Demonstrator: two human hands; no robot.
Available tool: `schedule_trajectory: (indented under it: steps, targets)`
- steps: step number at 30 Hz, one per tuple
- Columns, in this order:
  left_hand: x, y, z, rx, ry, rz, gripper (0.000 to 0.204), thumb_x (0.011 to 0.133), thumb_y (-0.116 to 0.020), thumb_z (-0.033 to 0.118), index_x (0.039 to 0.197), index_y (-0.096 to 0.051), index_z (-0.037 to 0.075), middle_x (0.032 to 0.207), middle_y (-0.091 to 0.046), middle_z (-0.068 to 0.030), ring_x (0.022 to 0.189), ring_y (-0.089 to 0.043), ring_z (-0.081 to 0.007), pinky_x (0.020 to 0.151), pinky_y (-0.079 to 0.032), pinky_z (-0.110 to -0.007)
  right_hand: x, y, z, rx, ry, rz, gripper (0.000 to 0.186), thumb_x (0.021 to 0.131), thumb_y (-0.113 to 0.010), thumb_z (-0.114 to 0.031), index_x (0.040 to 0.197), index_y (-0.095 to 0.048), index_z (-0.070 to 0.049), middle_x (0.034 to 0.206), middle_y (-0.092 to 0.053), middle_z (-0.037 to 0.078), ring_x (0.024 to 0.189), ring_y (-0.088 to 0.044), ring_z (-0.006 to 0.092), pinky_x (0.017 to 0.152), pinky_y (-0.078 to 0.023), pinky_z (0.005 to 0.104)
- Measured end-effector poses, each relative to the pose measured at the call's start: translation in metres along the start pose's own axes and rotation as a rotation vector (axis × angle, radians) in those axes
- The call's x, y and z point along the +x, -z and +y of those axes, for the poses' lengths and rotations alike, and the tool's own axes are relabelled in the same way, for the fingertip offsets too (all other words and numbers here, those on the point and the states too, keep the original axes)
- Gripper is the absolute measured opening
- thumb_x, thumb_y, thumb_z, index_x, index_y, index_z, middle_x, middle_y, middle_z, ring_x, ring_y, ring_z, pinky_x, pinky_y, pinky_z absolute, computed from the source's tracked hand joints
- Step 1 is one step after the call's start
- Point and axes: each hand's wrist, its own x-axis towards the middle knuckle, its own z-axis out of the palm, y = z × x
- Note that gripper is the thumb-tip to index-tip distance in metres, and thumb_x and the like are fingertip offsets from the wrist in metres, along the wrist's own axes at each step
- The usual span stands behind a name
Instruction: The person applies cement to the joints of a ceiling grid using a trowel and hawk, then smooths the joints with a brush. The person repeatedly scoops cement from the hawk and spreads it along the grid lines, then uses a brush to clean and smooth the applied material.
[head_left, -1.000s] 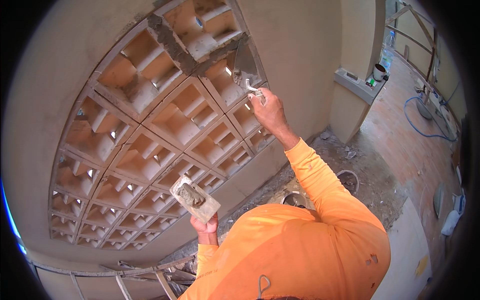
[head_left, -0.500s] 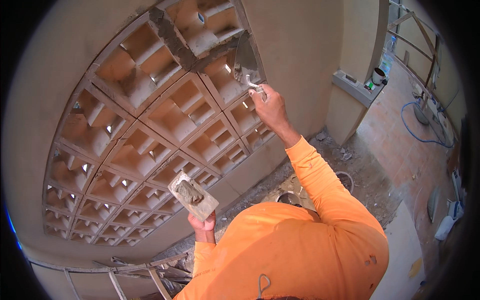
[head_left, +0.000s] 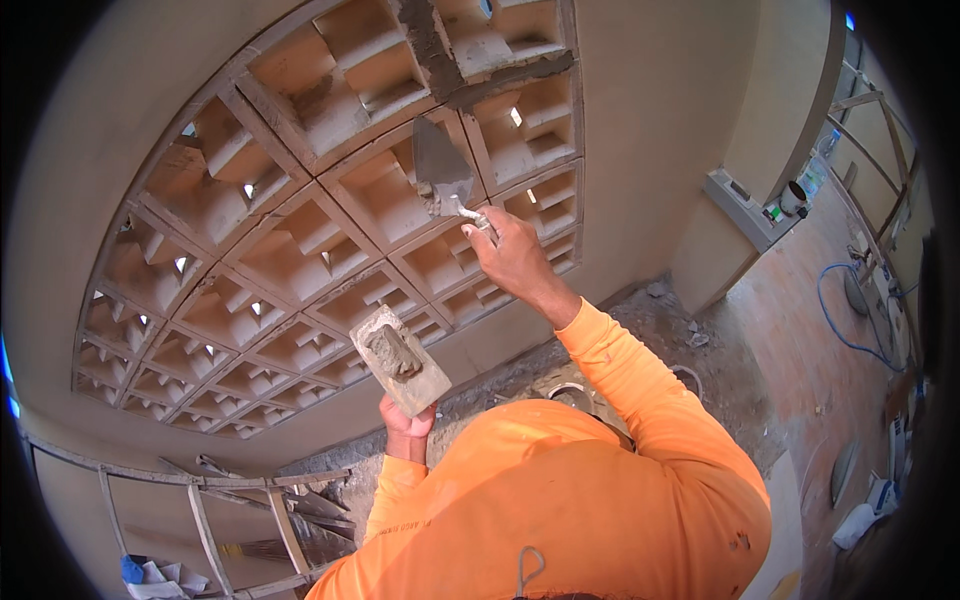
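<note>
A block screen [head_left: 290, 238] is located beyond the right hand [head_left: 515, 262]. A board [head_left: 424, 388] is gripped by the left hand [head_left: 407, 419], partly hidden beneath it. A trowel [head_left: 440, 162] is clamped in the right hand, extending ahead of it. Mortar [head_left: 394, 355] is carried on the board.

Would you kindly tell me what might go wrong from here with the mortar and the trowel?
The mortar lump sits on a rimless hand board in the left hand, so it might slide off if the board tips.

Bits of mortar cling to the trowel in the right hand; they could drop into the recessed openwork blocks.

The dark mortar band between the upper blocks looks damp, so a stray blade might mark it.
</note>
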Motion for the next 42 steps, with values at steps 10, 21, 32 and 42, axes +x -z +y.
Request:
schedule_trajectory:
  steps: [10,21,32,42]
  targets:
    - [-0.003,-0.007,-0.001,-0.088,0.025,0.051,0.044,0.095,-0.060,0.025,0.135,-0.063,0.007,0.130,-0.071,-0.0122,0.117,-0.071,-0.0327,0.099,-0.060,-0.050,0.012,0.020,0.028,-0.420,0.258,0.122,0.025,0.092,-0.076,-0.014,0.111,-0.067,-0.001,0.091,-0.068,0.017,0.081,-0.068,0.0384,0.068,-0.054,0.0446]
    - [-0.003,-0.033,-0.001,-0.113,0.000,-0.016,0.041,0.098,-0.057,0.025,0.134,-0.062,0.005,0.127,-0.071,-0.0127,0.116,-0.071,-0.0303,0.098,-0.060,-0.047,-0.054,0.066,-0.053,-0.289,0.381,-0.522,0.026,0.085,-0.082,-0.017,0.106,-0.072,-0.005,0.087,-0.068,0.009,0.071,-0.063,0.0268,0.066,-0.051,0.0374]
    - [0.002,-0.032,-0.004,-0.084,-0.032,-0.017,0.044,0.104,-0.056,0.023,0.144,-0.053,0.004,0.139,-0.065,-0.0150,0.127,-0.064,-0.0325,0.111,-0.051,-0.050,-0.052,0.055,-0.084,-0.684,0.636,-0.636,0.018,0.088,-0.078,-0.023,0.096,-0.068,-0.011,0.083,-0.061,0.004,0.075,-0.061,0.0250,0.065,-0.051,0.0400]
    - [0.015,-0.027,0.003,-0.091,-0.139,0.017,0.041,0.103,-0.056,0.019,0.139,-0.056,-0.001,0.135,-0.067,-0.0169,0.123,-0.067,-0.0331,0.107,-0.055,-0.050,-0.026,0.062,-0.066,-0.340,0.142,-1.189,0.024,0.095,-0.073,-0.026,0.099,-0.072,-0.003,0.078,-0.066,0.009,0.068,-0.064,0.0254,0.062,-0.050,0.0382]
